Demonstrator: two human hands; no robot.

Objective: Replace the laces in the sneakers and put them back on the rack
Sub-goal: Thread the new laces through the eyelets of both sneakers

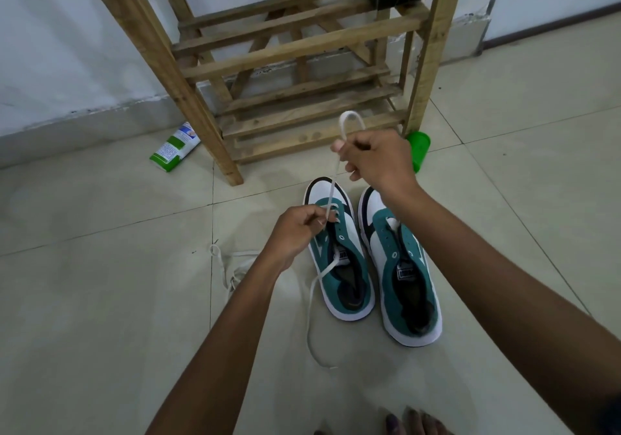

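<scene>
We pinch the limp, light lace (pixel 332 186) with both hands: left hand (pixel 295 229) near the eyelets, right hand (pixel 376 159) holding it taut above.

I see two bare forearms, no sleeves, no watch or ring on the left hand (pixel 295 229) or right hand (pixel 376 159). My bare toes (pixel 413 423) show below.

Both hands, left (pixel 295 233) and right (pixel 376 157), pinching a white lace (pixel 331 193) over the left sneaker (pixel 339 260), right sneaker (pixel 403 266) just beside.
</scene>
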